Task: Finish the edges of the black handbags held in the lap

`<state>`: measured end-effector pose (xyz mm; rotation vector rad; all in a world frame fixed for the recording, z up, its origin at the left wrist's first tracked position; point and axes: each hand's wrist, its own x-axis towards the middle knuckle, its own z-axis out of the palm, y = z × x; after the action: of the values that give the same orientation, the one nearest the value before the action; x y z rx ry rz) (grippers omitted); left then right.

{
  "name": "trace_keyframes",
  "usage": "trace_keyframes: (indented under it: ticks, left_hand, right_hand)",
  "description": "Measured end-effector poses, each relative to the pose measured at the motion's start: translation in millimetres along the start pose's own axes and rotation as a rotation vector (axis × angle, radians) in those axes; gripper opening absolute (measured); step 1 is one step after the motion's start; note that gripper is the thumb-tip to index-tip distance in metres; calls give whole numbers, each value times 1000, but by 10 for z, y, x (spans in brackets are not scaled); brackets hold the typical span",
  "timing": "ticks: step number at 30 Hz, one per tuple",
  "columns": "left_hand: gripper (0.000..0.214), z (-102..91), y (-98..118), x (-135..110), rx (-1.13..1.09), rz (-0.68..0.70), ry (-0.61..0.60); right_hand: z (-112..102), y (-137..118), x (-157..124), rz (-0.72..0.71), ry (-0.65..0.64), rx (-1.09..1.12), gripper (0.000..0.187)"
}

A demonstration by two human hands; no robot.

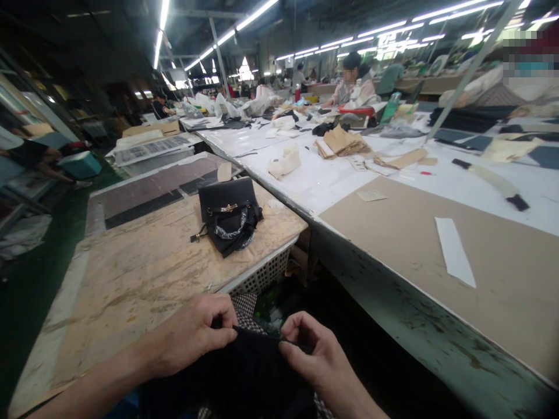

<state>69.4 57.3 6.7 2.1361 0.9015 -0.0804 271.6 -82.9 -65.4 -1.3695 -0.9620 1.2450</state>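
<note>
Both my hands are low in the view, pinching the top edge of a black piece of fabric or leather (pixel 248 372) held over my lap. My left hand (pixel 196 334) grips its left part with closed fingers. My right hand (pixel 312 352) pinches its right part between thumb and fingers. A small black handbag (pixel 227 209) with a gold clasp and a plastic-wrapped strap lies on the worn wooden table (pixel 144 273) ahead of my left hand, out of reach of both.
A white plastic basket (pixel 262 278) sits under the wooden table's edge. To the right runs a long white workbench (pixel 332 180) with a brown cardboard sheet (pixel 502 273), a white paper strip (pixel 454 251) and stacked paper patterns (pixel 343 142). Other people work at the far tables.
</note>
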Motion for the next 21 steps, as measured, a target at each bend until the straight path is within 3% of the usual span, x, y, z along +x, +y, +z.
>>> trace_keyframes:
  ticks: [4,8,13,21]
  left_hand:
    - [12,-22,83,10,1,12,1]
    - [8,-15,114,21,-4,40,18]
    - [7,-56,28,-65,20,27,29]
    - [16,-235,-127,-284,66,33,114]
  right_hand:
    - [-173,-262,191,-79,-434,-285,25]
    - [-58,-452,504,-144,-747,-435,28]
    - [200,-456,669,-266,-767,-396,28]
    - [128,-366,594,-192,-701,-447,25]
